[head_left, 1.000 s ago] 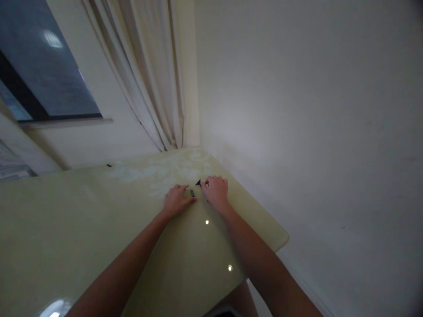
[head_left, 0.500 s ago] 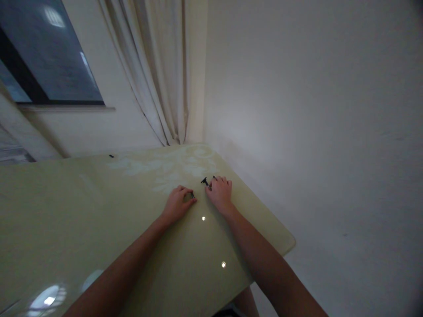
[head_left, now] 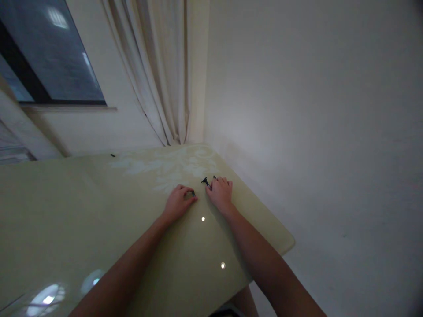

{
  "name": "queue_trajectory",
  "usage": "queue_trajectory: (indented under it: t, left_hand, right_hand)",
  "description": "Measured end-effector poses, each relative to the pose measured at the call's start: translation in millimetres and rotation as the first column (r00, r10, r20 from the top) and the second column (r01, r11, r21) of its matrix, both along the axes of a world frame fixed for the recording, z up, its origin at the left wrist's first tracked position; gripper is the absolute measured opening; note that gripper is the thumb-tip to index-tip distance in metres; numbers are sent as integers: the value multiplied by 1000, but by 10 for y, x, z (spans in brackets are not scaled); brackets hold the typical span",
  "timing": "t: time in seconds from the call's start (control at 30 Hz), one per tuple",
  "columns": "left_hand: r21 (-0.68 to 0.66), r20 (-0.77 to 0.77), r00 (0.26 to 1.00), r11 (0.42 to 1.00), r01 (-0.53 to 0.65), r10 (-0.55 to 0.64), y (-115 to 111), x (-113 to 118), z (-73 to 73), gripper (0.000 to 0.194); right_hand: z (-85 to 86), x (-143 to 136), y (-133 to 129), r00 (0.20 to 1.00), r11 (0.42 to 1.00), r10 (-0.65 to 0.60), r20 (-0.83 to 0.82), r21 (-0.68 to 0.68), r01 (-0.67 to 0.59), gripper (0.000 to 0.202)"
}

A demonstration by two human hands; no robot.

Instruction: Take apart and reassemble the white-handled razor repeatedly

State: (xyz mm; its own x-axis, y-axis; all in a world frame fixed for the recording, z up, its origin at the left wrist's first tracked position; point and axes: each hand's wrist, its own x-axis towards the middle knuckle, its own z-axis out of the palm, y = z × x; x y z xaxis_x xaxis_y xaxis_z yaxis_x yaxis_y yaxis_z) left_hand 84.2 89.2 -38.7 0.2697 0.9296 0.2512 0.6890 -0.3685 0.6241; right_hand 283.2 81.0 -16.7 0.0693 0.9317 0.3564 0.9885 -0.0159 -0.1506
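My left hand (head_left: 179, 202) rests on the table, its thumb and forefinger closed on a small dark piece (head_left: 193, 193), possibly a razor head, too small to be sure. Just to the right, my right hand (head_left: 220, 193) is curled over a black razor (head_left: 205, 181). The razor's T-shaped head points away to the upper left, and much of its handle is hidden under my fingers. Another dark tip (head_left: 214, 177) shows beyond the right fingers; whether it belongs to the razor I cannot tell. A gap separates the two hands.
The glossy pale yellow-green table (head_left: 82, 211) ends at a rounded corner on the right. A small black piece (head_left: 113, 155) lies near its far edge. A white wall (head_left: 297, 132) runs along the right, with a curtain (head_left: 161, 75) and a dark window (head_left: 66, 53) behind.
The view has shifted very slightly. Both hands stay where they were on the table, with the same holds.
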Motion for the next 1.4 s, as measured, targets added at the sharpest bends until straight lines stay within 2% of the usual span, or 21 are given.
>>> queue_trajectory:
  t: [0.2,0.3,0.4,0.5,0.6,0.7,0.77,0.87,0.97,1.07,1.2,1.3,1.4]
  left_hand:
    - [-20,7,1000,1000,-16,16,28,39,7,35]
    - [-25,35,999,1000,14,-14,-39,-107,51,33]
    - [-2,41,999,1000,8,-8,-166,-533,64,35]
    - [37,-69,995,997,-74,76,-332,-1155,24,38]
    - [37,-248,933,965,-260,261,-535,-1700,2,43]
    - [14,-374,823,890,-456,427,-705,-1975,35,47]
    - [-3,-390,796,863,-505,464,-752,-2025,71,46]
    - [-9,-377,819,883,-470,433,-725,-2013,115,45]
    - [-13,-368,829,889,-458,422,-665,-1985,129,46]
    - [2,-355,823,880,-474,444,-647,-1961,114,47]
    - [30,-345,826,885,-464,445,-660,-1943,85,46]
    - [25,-341,831,888,-460,440,-661,-1949,83,46]
    - [10,-341,839,894,-448,424,-658,-1966,92,46]
  right_hand:
    - [13,-2,-15,1000,1000,0,-20,-8,0,22]
    - [14,3,-23,1000,1000,3,-22,-24,-3,23]
    - [14,0,-17,1000,999,13,-15,-33,-13,23]
    - [14,-21,-5,1000,999,28,-14,-25,-29,22]
    - [3,-65,-14,998,998,57,-36,6,-57,23]
    - [-13,-158,-66,990,992,119,-78,42,-116,24]
    - [-11,-271,-120,977,982,188,-99,49,-184,24]
    - [23,-555,-196,948,956,294,-118,30,-293,23]
    - [60,-978,-224,921,928,364,-139,-30,-371,23]
    - [66,-1462,-206,910,909,390,-144,-98,-405,25]
    - [31,-1991,-172,911,914,384,-152,-76,-398,25]
    - [8,-2147,-151,905,908,390,-172,-90,-409,30]
    - [26,-1935,-84,891,903,399,-218,-76,-423,35]
